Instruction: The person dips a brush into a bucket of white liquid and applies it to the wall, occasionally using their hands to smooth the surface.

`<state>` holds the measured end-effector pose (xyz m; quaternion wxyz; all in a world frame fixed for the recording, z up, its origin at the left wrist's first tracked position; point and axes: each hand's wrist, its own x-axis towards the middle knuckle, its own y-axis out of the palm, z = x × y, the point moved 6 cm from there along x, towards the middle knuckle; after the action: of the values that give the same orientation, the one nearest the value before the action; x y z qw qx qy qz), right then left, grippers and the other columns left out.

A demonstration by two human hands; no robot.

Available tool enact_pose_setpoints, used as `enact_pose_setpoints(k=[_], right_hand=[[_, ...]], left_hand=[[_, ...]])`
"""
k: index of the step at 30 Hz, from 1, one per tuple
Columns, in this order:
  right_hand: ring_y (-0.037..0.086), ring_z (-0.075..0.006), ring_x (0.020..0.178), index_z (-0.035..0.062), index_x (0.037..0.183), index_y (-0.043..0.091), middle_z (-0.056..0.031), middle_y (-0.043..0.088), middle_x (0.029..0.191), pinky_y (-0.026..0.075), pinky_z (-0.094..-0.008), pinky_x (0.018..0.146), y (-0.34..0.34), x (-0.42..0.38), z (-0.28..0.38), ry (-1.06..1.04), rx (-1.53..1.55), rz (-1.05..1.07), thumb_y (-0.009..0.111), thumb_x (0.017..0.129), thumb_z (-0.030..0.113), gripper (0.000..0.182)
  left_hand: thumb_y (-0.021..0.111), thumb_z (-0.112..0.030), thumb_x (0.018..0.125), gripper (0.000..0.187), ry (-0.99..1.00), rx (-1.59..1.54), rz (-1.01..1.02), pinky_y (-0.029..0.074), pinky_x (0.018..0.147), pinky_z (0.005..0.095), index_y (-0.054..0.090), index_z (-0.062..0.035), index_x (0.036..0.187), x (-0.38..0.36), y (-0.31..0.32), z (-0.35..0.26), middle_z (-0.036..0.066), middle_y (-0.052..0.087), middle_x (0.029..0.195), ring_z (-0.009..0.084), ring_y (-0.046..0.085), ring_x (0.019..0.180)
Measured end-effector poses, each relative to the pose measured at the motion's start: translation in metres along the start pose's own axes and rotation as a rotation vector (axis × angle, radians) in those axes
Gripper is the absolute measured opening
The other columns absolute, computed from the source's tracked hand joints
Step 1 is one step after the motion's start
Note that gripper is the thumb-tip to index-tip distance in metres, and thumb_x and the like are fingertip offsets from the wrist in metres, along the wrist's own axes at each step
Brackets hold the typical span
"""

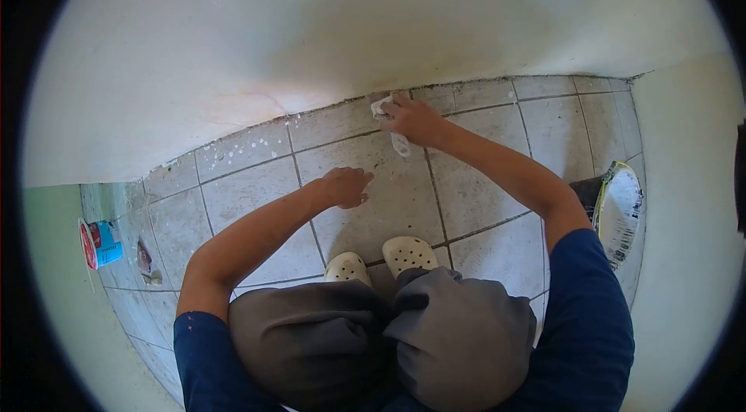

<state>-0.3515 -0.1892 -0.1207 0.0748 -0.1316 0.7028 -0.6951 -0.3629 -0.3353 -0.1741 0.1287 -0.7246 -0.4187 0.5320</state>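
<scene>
My right hand reaches to the foot of the wall and is closed around a small white tool. One rounded end of it sticks out below my palm, and its other end lies at the tile edge by the wall; I cannot tell its exact kind. Nothing shows in my left hand, held over the floor nearer my feet with its fingers loosely bent and apart. Beneath both hands runs the tiled floor, grimy and with dark joints.
White paint spots speckle the tiles at left along the wall. A blue and red container lies far left, near a small dark scrap. A paint-smeared white bucket stands at right. Cream clogs are on my feet.
</scene>
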Motion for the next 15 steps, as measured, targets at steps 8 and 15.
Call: enact_pose_setpoints(k=[8, 15], right_hand=[[0.056, -0.0290, 0.093, 0.0180, 0.095, 0.064, -0.0082, 0.057, 0.105, 0.050, -0.0392, 0.076, -0.160, -0.033, -0.040, 0.153, 0.065, -0.583, 0.061, 0.068, 0.004, 0.031], [0.057, -0.0274, 0.091, 0.0177, 0.091, 0.066, -0.0082, 0.059, 0.103, 0.050, -0.0387, 0.077, -0.153, -0.035, -0.026, 0.150, -0.032, -0.738, 0.058, 0.072, 0.009, 0.023]], left_hand=[[0.051, -0.032, 0.086, 0.050, 0.005, -0.011, -0.026, 0.040, 0.088, 0.0439, 0.036, -0.0047, 0.126, -0.012, -0.008, -0.002, 0.016, 0.050, 0.114, 0.0330, 0.048, 0.108], [0.050, -0.033, 0.086, 0.051, -0.032, -0.015, 0.040, 0.040, 0.089, 0.0439, 0.036, -0.0043, 0.126, -0.008, -0.007, -0.001, 0.018, 0.049, 0.114, 0.0334, 0.049, 0.108]])
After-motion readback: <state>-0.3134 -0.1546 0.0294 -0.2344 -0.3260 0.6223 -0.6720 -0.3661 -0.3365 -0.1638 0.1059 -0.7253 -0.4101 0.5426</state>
